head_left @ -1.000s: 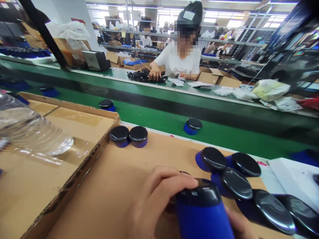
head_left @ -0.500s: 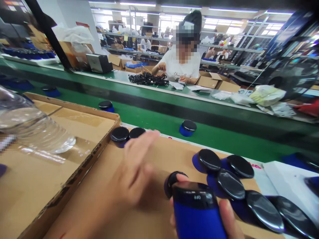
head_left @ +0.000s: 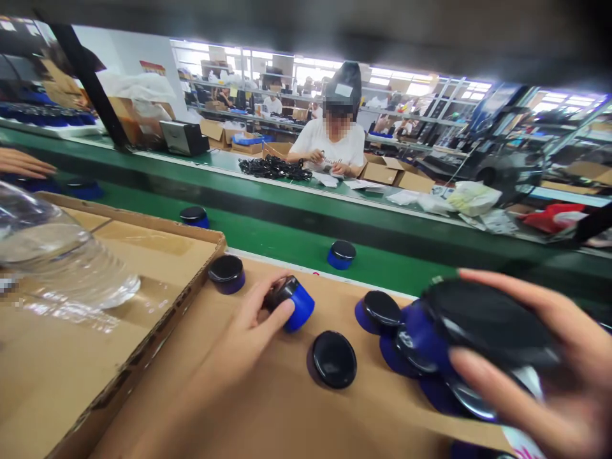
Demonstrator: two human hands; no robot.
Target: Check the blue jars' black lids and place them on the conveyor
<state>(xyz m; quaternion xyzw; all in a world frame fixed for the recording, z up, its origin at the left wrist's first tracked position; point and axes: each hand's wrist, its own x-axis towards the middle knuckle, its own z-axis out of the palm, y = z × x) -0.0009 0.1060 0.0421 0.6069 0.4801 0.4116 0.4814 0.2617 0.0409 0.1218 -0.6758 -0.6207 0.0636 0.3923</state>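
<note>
Our left hand [head_left: 253,328] pinches tilted canister [head_left: 301,306] at far side of cardboard [head_left: 382,408]; our right hand [head_left: 574,376] grasps blurred canister [head_left: 492,319] over cluster [head_left: 381,309], near right. Best we grip firmly (gloss looks slippery), without knocking cluster.

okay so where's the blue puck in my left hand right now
The puck is near the middle of the head view, in your left hand, with another puck to its lower right.
</note>
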